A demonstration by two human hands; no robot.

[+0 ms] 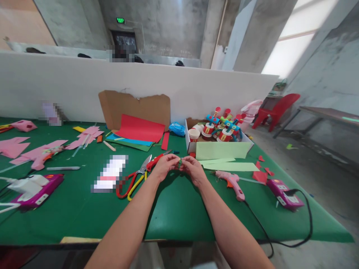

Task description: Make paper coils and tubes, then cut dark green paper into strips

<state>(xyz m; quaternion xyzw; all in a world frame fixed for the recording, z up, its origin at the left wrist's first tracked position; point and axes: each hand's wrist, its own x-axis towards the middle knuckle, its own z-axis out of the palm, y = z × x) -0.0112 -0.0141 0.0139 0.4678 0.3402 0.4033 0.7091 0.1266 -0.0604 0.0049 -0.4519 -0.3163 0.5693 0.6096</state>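
Observation:
Over the middle of the green table, my left hand (166, 166) and my right hand (193, 169) meet with fingertips pinched. Between them is a small green piece (180, 163), apparently paper, mostly covered by the fingers; its exact shape is hidden. Just beyond my left fingers lies a short dark blue pleated paper strip (175, 152). Left of that hand are red-handled scissors (131, 175), a yellow-handled pair (137, 185) and a red-handled tool (155, 160). A pink glue gun (231, 182) rests to the right of my right hand.
Behind my hands stands a box (224, 150) of paper-cup figures. Coloured paper sheets (140, 129) lean by cardboard (134, 106). Purple power strips (284, 194) sit at both sides, with a black cable trailing off the front edge. Another glue gun (45, 157) lies left among pink paper pieces.

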